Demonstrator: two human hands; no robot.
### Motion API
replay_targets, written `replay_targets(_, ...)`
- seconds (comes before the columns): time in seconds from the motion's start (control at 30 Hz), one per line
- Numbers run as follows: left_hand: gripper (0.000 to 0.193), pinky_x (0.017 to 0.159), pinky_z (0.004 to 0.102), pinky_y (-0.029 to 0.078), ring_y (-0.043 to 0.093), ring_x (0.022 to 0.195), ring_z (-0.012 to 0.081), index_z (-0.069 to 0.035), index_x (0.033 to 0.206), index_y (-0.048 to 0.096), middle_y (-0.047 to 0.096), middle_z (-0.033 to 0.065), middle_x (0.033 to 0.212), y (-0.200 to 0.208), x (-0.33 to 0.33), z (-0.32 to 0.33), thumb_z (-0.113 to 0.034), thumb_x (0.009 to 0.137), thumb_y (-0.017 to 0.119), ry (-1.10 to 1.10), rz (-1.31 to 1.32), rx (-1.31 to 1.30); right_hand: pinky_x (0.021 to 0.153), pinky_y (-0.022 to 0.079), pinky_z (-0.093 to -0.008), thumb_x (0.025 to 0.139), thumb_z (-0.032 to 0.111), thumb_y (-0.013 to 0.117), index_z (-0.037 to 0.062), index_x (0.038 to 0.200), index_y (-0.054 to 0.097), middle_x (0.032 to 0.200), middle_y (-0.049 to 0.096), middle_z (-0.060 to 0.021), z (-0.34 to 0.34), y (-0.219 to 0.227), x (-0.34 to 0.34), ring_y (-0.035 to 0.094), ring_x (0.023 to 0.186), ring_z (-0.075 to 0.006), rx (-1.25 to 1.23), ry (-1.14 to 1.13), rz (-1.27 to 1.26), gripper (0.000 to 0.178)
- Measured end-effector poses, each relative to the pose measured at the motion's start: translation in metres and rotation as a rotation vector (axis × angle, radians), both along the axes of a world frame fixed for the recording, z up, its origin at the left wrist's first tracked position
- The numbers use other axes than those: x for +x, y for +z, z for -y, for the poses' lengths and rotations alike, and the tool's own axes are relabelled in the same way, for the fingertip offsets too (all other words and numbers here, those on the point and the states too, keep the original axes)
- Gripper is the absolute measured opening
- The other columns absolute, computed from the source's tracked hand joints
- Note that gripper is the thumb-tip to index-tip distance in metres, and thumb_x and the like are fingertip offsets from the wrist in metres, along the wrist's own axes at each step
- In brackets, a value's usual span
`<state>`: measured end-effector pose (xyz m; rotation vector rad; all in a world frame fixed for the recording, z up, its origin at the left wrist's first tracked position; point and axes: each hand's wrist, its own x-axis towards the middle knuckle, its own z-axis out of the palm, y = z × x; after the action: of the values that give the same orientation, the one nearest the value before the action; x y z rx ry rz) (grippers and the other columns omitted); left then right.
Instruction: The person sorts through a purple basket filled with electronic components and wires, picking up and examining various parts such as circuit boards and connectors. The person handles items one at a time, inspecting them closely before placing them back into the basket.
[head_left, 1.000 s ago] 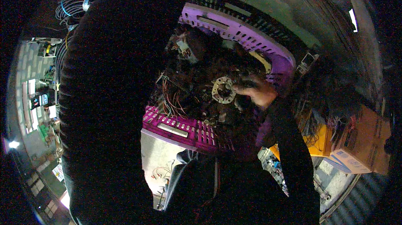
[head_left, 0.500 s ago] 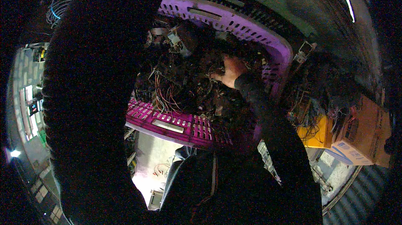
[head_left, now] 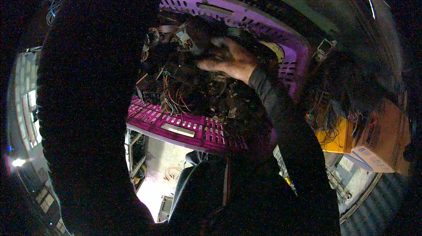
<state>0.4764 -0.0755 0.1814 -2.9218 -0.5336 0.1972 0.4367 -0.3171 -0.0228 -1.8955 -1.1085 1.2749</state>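
My right hand (head_left: pixel 235 59) reaches over a heap of dark scrap parts and wires (head_left: pixel 176 91) in a purple plastic basket (head_left: pixel 303 56). Its thumb is stretched out, apart from the fingers. Shadow hides the fingertips, and I make out nothing held. Beyond them lies a dark rounded part with a small pale block (head_left: pixel 183 36). Thin red and pale wires (head_left: pixel 173 97) hang toward the basket's near wall. A dark sleeve fills the left of the view; my left hand does not show.
Right of the basket, a tangle of dark cables (head_left: pixel 347 82) lies over a yellow container (head_left: pixel 338 137) and a cardboard box (head_left: pixel 382 141). A pale curved piece (head_left: pixel 278 51) sits inside the basket's far right corner. Pale floor shows below the basket.
My right hand has moved left and farther into the basket, thumb now spread from the fingers. The pale curved piece at the far right corner has come into sight. The view has shifted slightly.
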Motion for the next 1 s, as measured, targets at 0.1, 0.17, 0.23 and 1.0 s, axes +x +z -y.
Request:
replay_targets(0.1,0.024,0.074,0.0467,0.053,0.066,0.078,0.0257,-0.012,0.088,0.077,0.070,0.0079,0.084,0.002,0.005,0.001,-0.035,0.088,0.071,-0.013,0.002,0.009,0.112,0.046,-0.0446,0.078,0.057,0.086,0.0008,0.154,0.039,0.139,0.062,-0.0198,-0.010,0.035,-0.006,0.059,0.129,-0.0347,0.112,0.009,-0.482,0.105)
replay_targets(0.17,0.024,0.074,0.0466,0.053,0.066,0.078,0.0256,-0.012,0.089,0.077,0.070,0.0078,0.084,0.004,0.003,0.000,-0.035,0.088,0.071,-0.022,0.008,0.018,0.108,0.050,-0.0455,0.078,0.062,0.083,0.0028,0.153,0.042,0.142,0.059,-0.0242,0.001,0.018,-0.005,0.062,0.126,-0.0374,0.120,0.196,0.080,0.103)
replay_targets(0.23,0.024,0.074,0.0466,0.053,0.066,0.078,0.0255,-0.012,0.089,0.077,0.070,0.0078,0.084,0.004,-0.001,-0.001,-0.035,0.088,0.071,-0.020,0.015,0.024,0.103,0.053,-0.0482,0.077,0.059,0.083,0.0005,0.146,0.050,0.138,0.061,-0.0262,0.035,-0.024,-0.002,0.063,0.123,-0.0404,0.195,0.429,0.413,0.096)
replay_targets(1.0,0.025,0.075,0.0458,0.053,0.066,0.078,0.0240,-0.011,0.090,0.078,0.070,0.0070,0.084,0.010,-0.004,-0.005,-0.036,0.089,0.071,-0.112,0.062,0.077,0.089,0.053,-0.0426,0.068,0.056,0.091,0.0030,0.104,0.073,0.099,0.073,-0.0148,-0.059,0.067,-0.032,0.069,0.094,-0.0299,0.195,0.410,-0.057,0.067)
